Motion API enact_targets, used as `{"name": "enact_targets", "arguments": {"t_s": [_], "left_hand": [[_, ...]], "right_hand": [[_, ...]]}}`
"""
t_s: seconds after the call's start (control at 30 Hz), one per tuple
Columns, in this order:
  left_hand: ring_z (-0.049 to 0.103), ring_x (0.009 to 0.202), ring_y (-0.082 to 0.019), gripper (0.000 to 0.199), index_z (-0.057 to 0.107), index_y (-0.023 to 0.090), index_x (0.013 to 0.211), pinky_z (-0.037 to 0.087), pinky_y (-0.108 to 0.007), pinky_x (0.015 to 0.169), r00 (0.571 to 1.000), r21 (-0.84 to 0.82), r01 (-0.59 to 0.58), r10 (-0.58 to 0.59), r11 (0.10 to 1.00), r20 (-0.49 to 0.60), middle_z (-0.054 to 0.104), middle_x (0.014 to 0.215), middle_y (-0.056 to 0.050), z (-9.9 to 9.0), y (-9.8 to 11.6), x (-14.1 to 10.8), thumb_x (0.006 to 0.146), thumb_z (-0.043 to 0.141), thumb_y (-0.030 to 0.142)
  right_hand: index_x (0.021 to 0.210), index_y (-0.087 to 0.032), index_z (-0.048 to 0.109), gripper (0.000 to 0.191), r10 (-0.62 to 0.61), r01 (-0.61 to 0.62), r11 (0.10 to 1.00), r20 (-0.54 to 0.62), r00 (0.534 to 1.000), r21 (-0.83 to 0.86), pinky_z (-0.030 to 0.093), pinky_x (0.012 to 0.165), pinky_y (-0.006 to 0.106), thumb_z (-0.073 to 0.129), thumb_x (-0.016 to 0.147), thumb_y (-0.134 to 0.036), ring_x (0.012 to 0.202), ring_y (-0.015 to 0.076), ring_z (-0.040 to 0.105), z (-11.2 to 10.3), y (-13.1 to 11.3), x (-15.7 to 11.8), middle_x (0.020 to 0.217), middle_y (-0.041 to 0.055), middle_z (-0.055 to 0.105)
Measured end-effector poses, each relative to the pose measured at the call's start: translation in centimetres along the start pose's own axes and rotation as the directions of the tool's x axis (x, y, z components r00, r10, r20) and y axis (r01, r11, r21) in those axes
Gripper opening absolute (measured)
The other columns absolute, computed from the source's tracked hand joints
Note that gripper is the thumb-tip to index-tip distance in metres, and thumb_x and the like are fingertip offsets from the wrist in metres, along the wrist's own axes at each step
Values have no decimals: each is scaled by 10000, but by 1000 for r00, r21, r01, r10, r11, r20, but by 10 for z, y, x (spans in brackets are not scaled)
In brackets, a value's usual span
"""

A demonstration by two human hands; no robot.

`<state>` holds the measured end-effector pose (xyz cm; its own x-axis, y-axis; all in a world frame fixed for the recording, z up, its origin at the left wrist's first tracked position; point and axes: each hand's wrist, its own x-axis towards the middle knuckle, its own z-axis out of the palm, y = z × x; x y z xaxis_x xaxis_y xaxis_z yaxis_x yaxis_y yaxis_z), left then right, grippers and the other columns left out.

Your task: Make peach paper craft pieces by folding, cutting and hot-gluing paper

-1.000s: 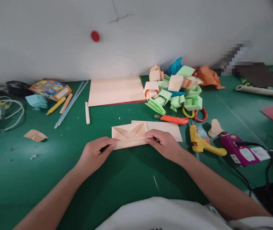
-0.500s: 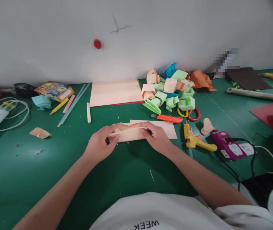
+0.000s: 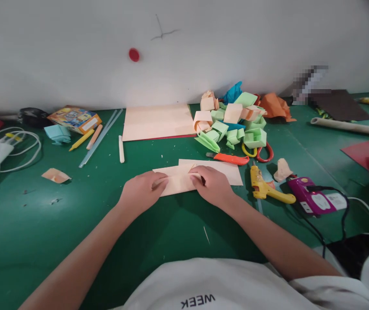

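Note:
A strip of peach paper (image 3: pixel 178 184) lies on the green table in front of me, with its upper edge folded over. My left hand (image 3: pixel 142 189) pinches the strip's left end between thumb and fingers. At the other end, my right hand (image 3: pixel 212 185) grips the paper near the fold, thumb below and fingers above. Partly beneath it and to the right rests a second flat peach paper strip (image 3: pixel 232 171). An orange utility knife (image 3: pixel 231 159) lies just behind that one.
Several folded paper pieces (image 3: pixel 232 114) are heaped at the back, beside large peach sheets (image 3: pixel 158 122). On the right are scissors (image 3: pixel 264 153), a yellow glue gun (image 3: pixel 262 186) and a purple power adapter (image 3: pixel 314 196) with cords. Glue sticks (image 3: pixel 102 137) and a box (image 3: pixel 74 119) lie left.
The paper strip, which bulged open between my hands, is now pressed flatter on the table. Both hands have turned slightly downward over it, still holding its ends.

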<state>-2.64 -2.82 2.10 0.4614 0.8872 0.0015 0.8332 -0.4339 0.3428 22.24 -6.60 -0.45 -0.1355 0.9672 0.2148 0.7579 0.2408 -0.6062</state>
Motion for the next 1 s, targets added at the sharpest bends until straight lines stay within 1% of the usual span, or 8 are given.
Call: {"name": "enact_targets", "arguments": {"t_s": [0.1, 0.2, 0.33, 0.4, 0.53, 0.73, 0.87, 1.0], "left_hand": [[658, 1049, -288, 374, 746, 244, 1217, 536, -380, 810, 993, 66, -57, 63, 996, -97, 704, 1174, -105, 11, 0, -6, 1004, 481, 400], [612, 1149, -309, 344, 748, 260, 1226, 517, -462, 960, 970, 112, -177, 192, 978, -148, 661, 1292, -123, 18, -1, -11, 1019, 487, 348], [641, 1168, -286, 348, 765, 242, 1157, 530, -452, 953, 863, 212, -426, 465, 880, -196, 714, 1253, -111, 24, -3, -12, 1032, 445, 185], [665, 1147, -262, 330, 754, 224, 1164, 541, -429, 954, 836, 217, -484, 521, 848, -174, 737, 1226, -97, 25, -3, -13, 1034, 452, 191], [679, 1120, -299, 313, 720, 165, 1225, 566, -462, 930, 838, 225, -491, 527, 842, -144, 731, 1251, -120, 26, 2, -19, 1027, 531, 318], [678, 1201, -296, 359, 660, 89, 1313, 585, -451, 1006, 879, 350, -347, 432, 870, -200, 703, 1327, -158, 40, 17, -41, 1044, 443, 184], [625, 1316, -294, 414, 620, 85, 1366, 574, -438, 1072, 902, 366, -302, 388, 880, -188, 655, 1413, -154, 49, 21, -54, 1000, 427, 67], [620, 1330, -283, 458, 623, 120, 1367, 574, -414, 1082, 899, 382, -291, 387, 877, -204, 658, 1413, -142, 49, 23, -58, 973, 415, 16]], "right_hand": [[1084, -233, 698, 207, -68, 69, 996, 15, 998, -49, 499, 836, 397, 535, 957, -218, 1012, 271, 623, -3, -3, -6, 1066, 67, 730], [1144, -245, 707, 261, -139, 143, 985, 40, 989, -98, 511, 864, 400, 534, 960, -178, 1030, 263, 594, -5, -4, -12, 1119, 71, 703], [1097, -231, 741, 235, -189, 192, 967, 36, 981, -168, 526, 846, 395, 529, 999, -204, 1009, 260, 570, -3, 0, -12, 1138, 91, 679], [1063, -232, 758, 235, -191, 193, 964, 31, 981, -185, 524, 844, 392, 529, 1012, -212, 991, 255, 561, 0, 3, -10, 1121, 90, 678], [1024, -243, 784, 248, -209, 210, 950, 28, 977, -231, 501, 889, 414, 538, 1018, -215, 984, 262, 523, -1, 3, -9, 1114, 89, 690], [1257, -201, 707, 308, -256, 284, 877, 124, 959, -388, 446, 964, 488, 501, 1046, -288, 1117, 313, 488, -5, -9, -29, 1349, 82, 672], [1389, -162, 616, 405, -250, 298, 843, 164, 954, -448, 438, 996, 462, 471, 1012, -137, 1185, 302, 485, 0, -11, -46, 1475, 77, 614], [1373, -140, 626, 497, -263, 281, 816, 109, 959, -506, 429, 983, 489, 491, 912, -13, 1218, 330, 442, 4, -13, -52, 1516, 88, 580]]}}
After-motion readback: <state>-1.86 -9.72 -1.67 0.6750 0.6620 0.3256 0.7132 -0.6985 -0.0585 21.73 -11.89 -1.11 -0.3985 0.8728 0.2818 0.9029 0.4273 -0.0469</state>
